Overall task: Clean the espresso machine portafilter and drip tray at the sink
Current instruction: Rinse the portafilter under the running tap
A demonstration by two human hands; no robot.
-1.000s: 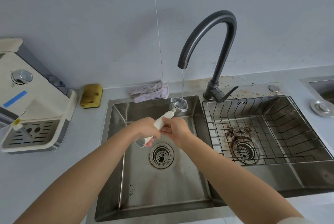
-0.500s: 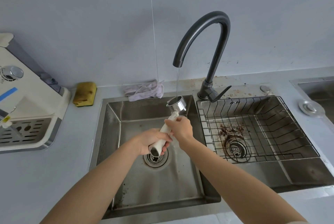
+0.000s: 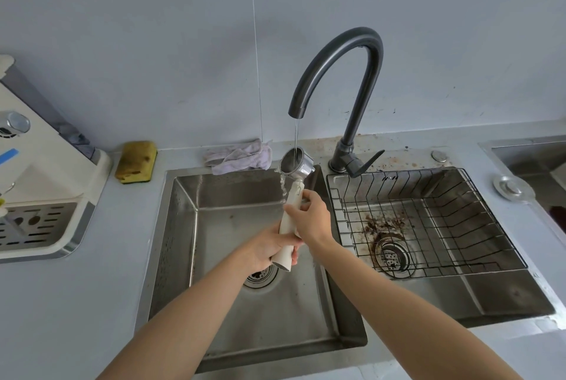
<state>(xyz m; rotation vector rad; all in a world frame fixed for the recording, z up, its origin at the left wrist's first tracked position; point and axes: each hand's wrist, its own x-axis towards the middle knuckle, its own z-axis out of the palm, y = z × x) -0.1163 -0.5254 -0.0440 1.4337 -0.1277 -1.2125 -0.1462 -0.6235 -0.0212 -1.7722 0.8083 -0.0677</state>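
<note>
The portafilter [image 3: 296, 163] has a round metal head and a long white handle. It is held over the left sink basin [image 3: 220, 198], its head tilted to the left under a thin stream from the dark faucet [image 3: 340, 73]. Water spills out of the head's left rim. My left hand [image 3: 269, 248] grips the lower end of the handle. My right hand [image 3: 311, 215] grips the handle higher up, just below the head. The drip tray [image 3: 36, 226], with its slotted grey grate, sits in the cream espresso machine [image 3: 33, 171] at the far left.
A yellow sponge [image 3: 136, 161] and a crumpled grey cloth [image 3: 239, 157] lie on the counter behind the left basin. A black wire rack [image 3: 428, 214] fills the right basin, over brown grounds near its drain. A metal stopper [image 3: 513, 189] lies on the counter at right.
The portafilter head has tipped to the left and water now pours out of it. The handle has swung more upright, and both hands have shifted with it.
</note>
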